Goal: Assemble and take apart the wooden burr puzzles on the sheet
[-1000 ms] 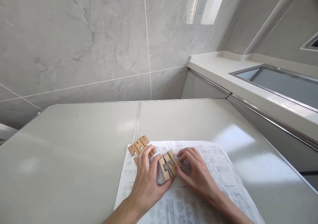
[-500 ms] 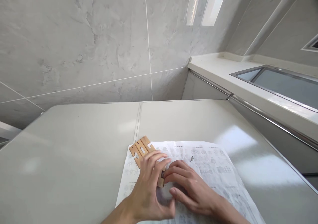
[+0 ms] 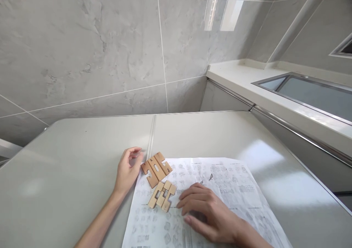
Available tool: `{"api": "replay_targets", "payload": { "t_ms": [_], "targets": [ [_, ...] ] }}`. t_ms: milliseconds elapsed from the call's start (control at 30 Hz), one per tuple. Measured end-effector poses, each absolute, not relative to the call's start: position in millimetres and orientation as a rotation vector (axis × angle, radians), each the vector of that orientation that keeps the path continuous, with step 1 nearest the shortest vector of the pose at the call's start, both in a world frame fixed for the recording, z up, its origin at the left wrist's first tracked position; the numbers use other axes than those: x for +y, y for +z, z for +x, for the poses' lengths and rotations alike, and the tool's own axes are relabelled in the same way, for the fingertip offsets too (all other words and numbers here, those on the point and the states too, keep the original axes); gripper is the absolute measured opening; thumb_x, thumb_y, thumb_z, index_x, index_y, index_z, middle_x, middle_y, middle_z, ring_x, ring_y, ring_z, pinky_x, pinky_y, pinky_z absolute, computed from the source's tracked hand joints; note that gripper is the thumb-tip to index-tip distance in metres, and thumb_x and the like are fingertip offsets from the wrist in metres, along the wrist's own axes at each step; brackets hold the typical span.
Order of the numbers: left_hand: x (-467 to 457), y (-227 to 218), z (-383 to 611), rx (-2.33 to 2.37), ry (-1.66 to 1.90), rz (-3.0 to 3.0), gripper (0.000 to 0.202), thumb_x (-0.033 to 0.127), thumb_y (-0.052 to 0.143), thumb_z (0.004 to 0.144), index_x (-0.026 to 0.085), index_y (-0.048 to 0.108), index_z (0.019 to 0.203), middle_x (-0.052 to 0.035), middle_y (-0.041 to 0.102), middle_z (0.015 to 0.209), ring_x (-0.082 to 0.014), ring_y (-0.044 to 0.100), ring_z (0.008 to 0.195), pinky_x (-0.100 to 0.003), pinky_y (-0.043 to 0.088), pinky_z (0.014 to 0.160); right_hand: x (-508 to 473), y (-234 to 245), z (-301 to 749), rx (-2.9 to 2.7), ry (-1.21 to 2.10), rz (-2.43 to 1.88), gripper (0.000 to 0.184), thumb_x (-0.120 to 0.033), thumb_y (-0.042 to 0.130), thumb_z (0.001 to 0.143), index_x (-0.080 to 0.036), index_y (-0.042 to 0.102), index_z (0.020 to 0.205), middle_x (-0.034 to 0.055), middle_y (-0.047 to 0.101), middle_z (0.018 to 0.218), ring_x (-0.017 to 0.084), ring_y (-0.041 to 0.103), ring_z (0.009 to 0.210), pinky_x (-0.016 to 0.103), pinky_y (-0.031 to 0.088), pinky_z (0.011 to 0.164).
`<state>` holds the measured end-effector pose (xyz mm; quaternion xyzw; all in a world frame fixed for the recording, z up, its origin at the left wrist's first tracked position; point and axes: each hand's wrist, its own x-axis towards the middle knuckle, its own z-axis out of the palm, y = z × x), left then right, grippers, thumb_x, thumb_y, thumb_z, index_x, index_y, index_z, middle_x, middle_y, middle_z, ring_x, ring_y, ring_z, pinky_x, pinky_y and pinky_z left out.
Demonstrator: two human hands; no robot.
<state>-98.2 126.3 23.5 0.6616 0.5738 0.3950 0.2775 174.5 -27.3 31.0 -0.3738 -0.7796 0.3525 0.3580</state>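
Note:
My left hand [image 3: 129,169] is at the paper's upper left, thumb and curved fingers apart, beside three numbered wooden puzzle pieces [image 3: 157,174]. These notched, slotted pieces lie flat side by side; whether my thumb touches their left edge I cannot tell. Just below them, a second group of paler notched wooden puzzle pieces [image 3: 160,200] lies edge to edge, leaving small gaps between. To the right of that group, my right hand [image 3: 210,213] hovers over or rests on the printed paper sheet [image 3: 233,218], its fingers bent and holding nothing.
The white table [image 3: 82,174] has a seam running across it. A small dark grey fragment or mark [image 3: 211,177] shows on the sheet. Grey wall tiles [image 3: 110,50] stand behind, and a counter [image 3: 231,76] with a sink [image 3: 305,90] is at the right.
My left hand has let go of the paler pieces and moved left and away, beside the numbered ones. The paler group now lies in full view. My right hand has drawn slightly back from it.

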Motion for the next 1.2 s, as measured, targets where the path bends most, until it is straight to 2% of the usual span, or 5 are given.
{"api": "replay_targets", "payload": {
  "t_ms": [100, 233, 400, 733, 1200],
  "targets": [
    [134.8, 24.3, -107.6, 1.529, 0.993, 1.802, 0.032, 0.049, 0.063, 0.097, 0.022, 0.065, 0.114, -0.0096, 0.075, 0.118, -0.0256, 0.072, 0.106, -0.039, 0.057, 0.094, -25.6, 22.3, 175.1, -1.964, 0.785, -1.099, 0.021, -0.019, 0.053, 0.105, -0.023, 0.067, 0.089, 0.0057, 0.077, 0.085, 0.023, 0.072, 0.08, 0.038, 0.055, 0.075],
    [135.9, 26.9, -109.6, 1.531, 0.918, 1.867, 0.03, 0.049, 0.061, 0.098, 0.023, 0.068, 0.111, -0.0071, 0.077, 0.105, -0.0244, 0.072, 0.094, -0.037, 0.059, 0.086, -24.1, 11.6, 173.9, -1.953, 0.723, -1.293, 0.034, -0.021, 0.047, 0.106, -0.024, 0.051, 0.072, 0.0009, 0.059, 0.067, 0.018, 0.055, 0.059, 0.032, 0.041, 0.056],
    [132.3, 23.4, -104.3, 1.513, 0.826, 1.974, 0.032, 0.051, 0.057, 0.101, 0.024, 0.067, 0.115, -0.0081, 0.077, 0.11, -0.0248, 0.071, 0.094, -0.036, 0.059, 0.08, -23.4, 7.7, 170.9, -1.965, 0.708, -1.336, 0.037, -0.021, 0.049, 0.105, -0.025, 0.041, 0.069, -0.0025, 0.051, 0.064, 0.015, 0.048, 0.056, 0.031, 0.035, 0.056],
    [134.6, 15.3, -107.9, 1.521, 0.763, 2.074, 0.028, 0.038, 0.037, 0.108, 0.025, 0.056, 0.125, -0.0082, 0.074, 0.121, -0.0245, 0.072, 0.097, -0.043, 0.057, 0.092, -22.4, 9.1, 170.6, -1.968, 0.699, -1.367, 0.039, -0.023, 0.049, 0.107, -0.024, 0.041, 0.069, -0.0027, 0.051, 0.063, 0.015, 0.049, 0.056, 0.03, 0.034, 0.055],
    [135.4, 16.9, -105.9, 1.536, 0.737, 2.098, 0.028, 0.036, 0.038, 0.106, 0.025, 0.059, 0.122, -0.0082, 0.075, 0.118, -0.0255, 0.071, 0.097, -0.044, 0.056, 0.092, -22.0, 9.4, 169.9, -1.951, 0.722, -1.366, 0.036, -0.02, 0.052, 0.104, -0.025, 0.039, 0.071, -0.003, 0.051, 0.064, 0.015, 0.049, 0.057, 0.029, 0.033, 0.056]
  ]
}}
